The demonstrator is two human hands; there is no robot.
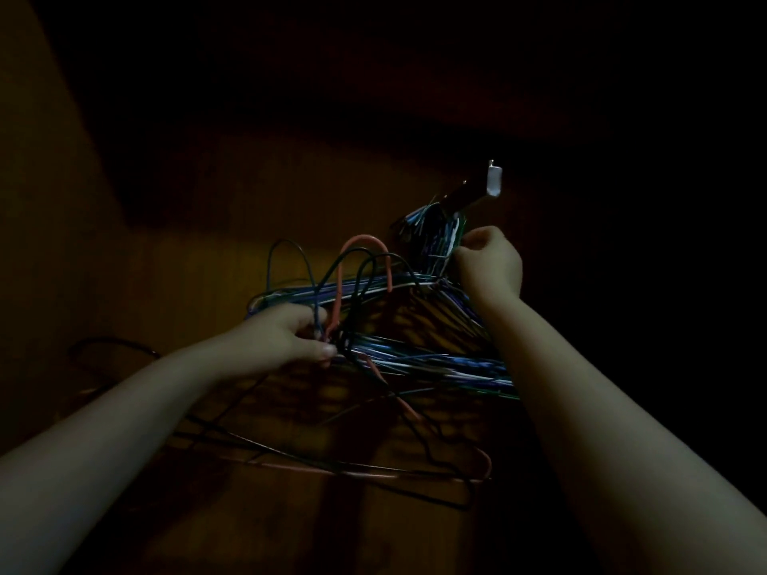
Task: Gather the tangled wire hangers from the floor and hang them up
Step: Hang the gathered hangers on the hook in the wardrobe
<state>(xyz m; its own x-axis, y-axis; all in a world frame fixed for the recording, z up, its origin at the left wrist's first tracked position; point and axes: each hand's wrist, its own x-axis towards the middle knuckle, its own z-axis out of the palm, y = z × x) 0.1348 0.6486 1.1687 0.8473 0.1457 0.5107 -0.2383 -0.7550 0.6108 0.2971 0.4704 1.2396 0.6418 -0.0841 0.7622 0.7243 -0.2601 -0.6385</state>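
The scene is very dark. My left hand [290,336] grips the necks of a bundle of wire hangers [357,284], whose pink, dark and blue hooks stand up above my fingers. Their bodies hang below in a tangle [373,458]. My right hand [489,261] is raised further right, fingers closed on one hanger wire at the edge of a dense row of hung hangers [431,230]. That row sits on a metal rail [460,199] ending in a pale bracket [494,180].
A wooden panel [232,209] stands behind the hangers and a wooden side wall [45,201] rises at the left. The right side and top are black, with nothing discernible. A dark wire loop [112,346] shows at the lower left.
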